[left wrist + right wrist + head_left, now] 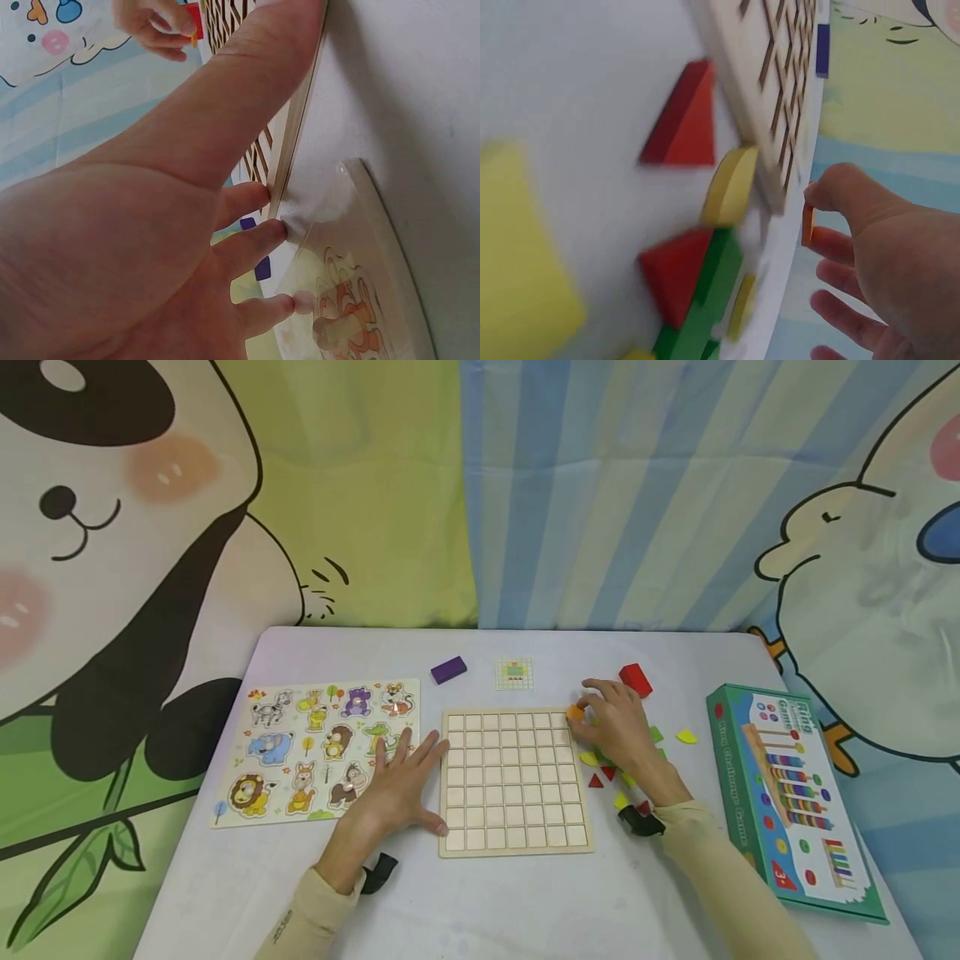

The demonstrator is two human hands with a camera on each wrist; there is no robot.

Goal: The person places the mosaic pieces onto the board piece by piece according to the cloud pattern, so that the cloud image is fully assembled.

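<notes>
A wooden grid board (516, 852) lies in the middle of the table, its square cells outlined by raised strips. My left hand (397, 789) spreads its fingers along the board's left edge, with thumb and fingertips at the rim. At the far right corner of the board, my right hand (621, 727) pinches a small orange piece (808, 225) between thumb and index finger. Below that hand lie loose pieces, among them a red triangle (684, 124), a yellow curved piece (731, 187) and green pieces (705, 300); the hand partly covers them in the head view.
An animal puzzle board (285, 743) lies on the left. Behind the grid stand a purple block (448, 671), a small pattern card (514, 674) and a red block (635, 680). A green toy box (795, 802) lies at the right edge. Curtains with cartoon animals hang behind.
</notes>
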